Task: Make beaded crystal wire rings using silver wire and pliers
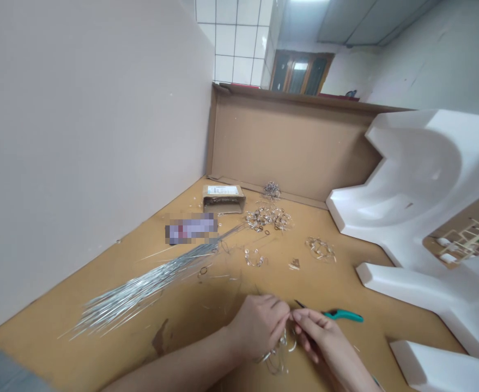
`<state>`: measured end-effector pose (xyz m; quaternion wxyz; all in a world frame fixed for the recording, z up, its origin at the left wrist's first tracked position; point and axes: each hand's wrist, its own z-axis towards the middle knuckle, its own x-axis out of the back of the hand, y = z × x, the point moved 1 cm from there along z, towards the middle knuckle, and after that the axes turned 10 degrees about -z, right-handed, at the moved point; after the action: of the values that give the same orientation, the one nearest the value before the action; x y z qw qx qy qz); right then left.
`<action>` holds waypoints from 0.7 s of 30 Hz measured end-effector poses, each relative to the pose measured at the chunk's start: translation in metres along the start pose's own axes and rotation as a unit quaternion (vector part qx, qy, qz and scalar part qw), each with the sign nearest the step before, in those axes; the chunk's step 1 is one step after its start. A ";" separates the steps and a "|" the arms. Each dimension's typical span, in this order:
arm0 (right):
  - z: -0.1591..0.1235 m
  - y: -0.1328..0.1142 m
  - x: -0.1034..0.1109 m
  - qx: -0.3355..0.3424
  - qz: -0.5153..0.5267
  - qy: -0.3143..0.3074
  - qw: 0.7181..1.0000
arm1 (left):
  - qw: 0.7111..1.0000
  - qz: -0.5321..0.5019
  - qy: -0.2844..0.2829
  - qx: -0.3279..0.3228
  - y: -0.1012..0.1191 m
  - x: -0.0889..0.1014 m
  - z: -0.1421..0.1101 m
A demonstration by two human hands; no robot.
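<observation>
Right now your left hand (259, 326) is clenched, its fingers curled around a small tangle of thin silver wire loops (279, 348) that dangles below your hands. Your right hand (321, 340) sits just beside it, with the fingertips (300, 318) pinched in against your left hand at the top of the tangle; exactly what they grip is too small to tell.

A pair of pliers with a teal handle and black tips (343, 315) lies just past your right fingers on the tan tabletop (190, 310). Farther up, a long bundle of straight silver wires (141, 288) fans across the table's left side. Loose heaps of small shiny wire loops (268, 219) are scattered ahead of you, near a small brown cardboard box with a white label (223, 198). A blurred object (191, 228) lies beside the wires. White moulded foam packaging (419, 185) sits to your right, and a brown cardboard panel (292, 147) stands along the far edge.
</observation>
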<state>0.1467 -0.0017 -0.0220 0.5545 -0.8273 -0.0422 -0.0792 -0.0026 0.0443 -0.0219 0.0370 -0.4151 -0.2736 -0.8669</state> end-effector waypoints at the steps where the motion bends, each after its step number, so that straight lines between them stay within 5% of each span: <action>1: 0.000 0.000 0.000 0.007 0.004 0.003 1.000 | 1.000 0.003 -0.003 -0.002 0.000 0.000 0.000; 13: -0.002 -0.003 0.001 0.065 -0.057 0.014 0.996 | 1.000 -0.004 -0.006 0.017 0.002 -0.002 -0.001; 21: 0.003 0.002 0.005 0.085 -0.089 0.097 0.988 | 0.990 -0.068 0.039 0.121 -0.002 -0.002 0.002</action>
<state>0.1521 0.0006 -0.0239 0.6146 -0.7588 -0.0680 -0.2045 -0.0006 0.0465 -0.0238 0.0389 -0.3542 -0.4024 -0.8433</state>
